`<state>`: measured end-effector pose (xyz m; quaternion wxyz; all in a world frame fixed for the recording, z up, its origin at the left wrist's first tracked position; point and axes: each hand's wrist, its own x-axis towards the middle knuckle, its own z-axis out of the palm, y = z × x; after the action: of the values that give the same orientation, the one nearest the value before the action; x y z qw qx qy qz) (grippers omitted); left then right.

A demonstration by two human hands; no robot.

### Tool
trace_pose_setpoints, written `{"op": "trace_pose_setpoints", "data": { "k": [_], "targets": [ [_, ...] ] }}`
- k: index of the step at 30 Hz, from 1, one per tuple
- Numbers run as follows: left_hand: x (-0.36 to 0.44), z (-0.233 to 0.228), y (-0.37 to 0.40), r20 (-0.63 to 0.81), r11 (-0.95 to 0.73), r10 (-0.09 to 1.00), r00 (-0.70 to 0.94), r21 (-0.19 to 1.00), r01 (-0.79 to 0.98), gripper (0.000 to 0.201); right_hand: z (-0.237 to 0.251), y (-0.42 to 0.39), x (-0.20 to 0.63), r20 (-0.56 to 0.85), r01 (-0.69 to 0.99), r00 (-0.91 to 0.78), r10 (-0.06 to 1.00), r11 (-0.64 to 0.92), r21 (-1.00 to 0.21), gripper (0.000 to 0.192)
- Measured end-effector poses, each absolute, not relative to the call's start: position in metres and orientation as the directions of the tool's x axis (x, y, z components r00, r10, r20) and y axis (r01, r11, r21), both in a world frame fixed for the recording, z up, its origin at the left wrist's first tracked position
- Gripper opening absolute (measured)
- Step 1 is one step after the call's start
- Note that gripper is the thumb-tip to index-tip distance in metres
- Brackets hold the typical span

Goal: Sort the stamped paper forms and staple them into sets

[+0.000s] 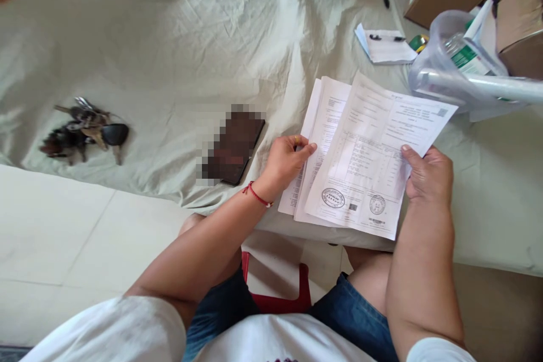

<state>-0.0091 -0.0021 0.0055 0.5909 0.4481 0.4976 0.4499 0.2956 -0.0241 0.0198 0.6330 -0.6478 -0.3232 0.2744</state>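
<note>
My left hand [285, 162] and right hand [428, 175] pinch the papers [360, 164]; a phone [233, 147] lies just left, keys [85, 130] further left, a plastic jug [462, 62] above right.

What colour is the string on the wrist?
Red: the string circles the left hand's wrist, seen in the head view.

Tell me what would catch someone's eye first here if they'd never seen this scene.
First, the fanned stack of printed papers with round stamps, held at centre right by the left hand and the right hand over a pale green sheet. Next, the bunch of keys lying on the sheet at far left, and the dark phone beside the left hand. At upper right a clear plastic bag holds bottles.
</note>
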Motion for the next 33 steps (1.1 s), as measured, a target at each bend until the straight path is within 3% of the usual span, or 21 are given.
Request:
{"op": "trace_pose_setpoints", "data": {
  "k": [4,7,12,18,22,26,30,33],
  "targets": [
    [-0.010,0.007,-0.002,-0.240,0.246,0.969,0.058,0.949,-0.196,0.051,0.019,-0.029,0.298,-0.122,0.052,0.533,0.837,-0.176,-0.983,0.052],
    [-0.011,0.007,-0.002,-0.237,0.247,0.969,0.070,0.945,-0.214,0.051,0.017,-0.032,0.302,-0.175,0.091,0.471,0.865,-0.245,-0.965,0.057],
    [-0.010,0.004,-0.001,-0.217,0.227,0.974,0.069,0.937,-0.264,0.018,0.010,-0.029,0.315,-0.097,0.158,0.524,0.846,-0.208,-0.965,0.050],
    [-0.009,-0.003,0.000,-0.177,0.178,0.984,0.016,0.979,-0.100,0.034,0.006,-0.026,0.320,-0.015,0.161,0.570,0.822,-0.130,-0.978,0.039],
    [-0.007,-0.004,0.000,-0.151,0.147,0.988,-0.017,0.980,-0.133,0.023,0.010,-0.027,0.315,0.065,0.168,0.595,0.801,-0.044,-0.985,0.033],
    [-0.006,-0.003,0.000,-0.125,0.119,0.991,-0.042,0.986,-0.120,0.053,0.017,-0.028,0.311,0.091,0.120,0.629,0.772,0.019,-0.993,0.036],
    [-0.006,0.000,-0.001,-0.086,0.086,0.996,-0.001,0.994,-0.072,0.010,0.020,-0.028,0.307,0.080,0.090,0.614,0.786,0.032,-0.995,0.043],
    [-0.006,0.003,-0.003,-0.164,0.172,0.984,0.067,0.973,-0.154,0.023,0.021,-0.028,0.304,0.065,0.075,0.582,0.810,0.026,-0.997,0.046]
  ]
}}
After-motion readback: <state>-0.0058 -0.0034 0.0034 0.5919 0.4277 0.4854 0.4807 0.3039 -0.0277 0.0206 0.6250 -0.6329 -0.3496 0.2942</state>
